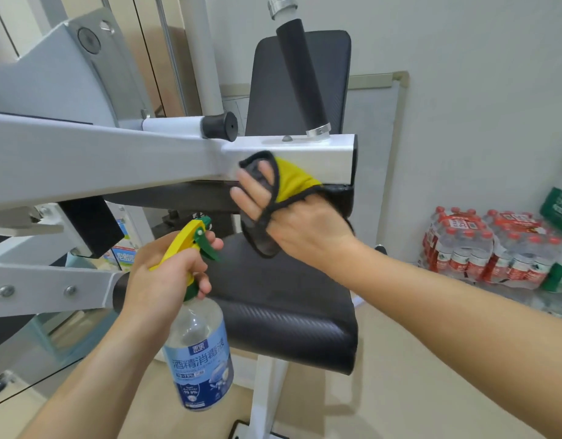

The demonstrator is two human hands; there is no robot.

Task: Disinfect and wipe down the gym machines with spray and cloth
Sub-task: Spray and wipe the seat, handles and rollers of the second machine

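My left hand (168, 267) grips the neck and trigger of a clear spray bottle (199, 350) with a blue label and a yellow-green nozzle, held low in front of the black seat pad (289, 308). My right hand (292, 223) presses a grey and yellow cloth (292, 182) with straight fingers against the side of the white machine arm (324, 160). A black foam handle (302, 80) rises from that arm, in front of the black backrest (267, 90).
Grey-white frame bars (67, 153) of the machine fill the left side. Packs of bottled water (482, 245) are stacked on the floor at the right wall. A framed board (378, 122) leans against the wall behind the backrest.
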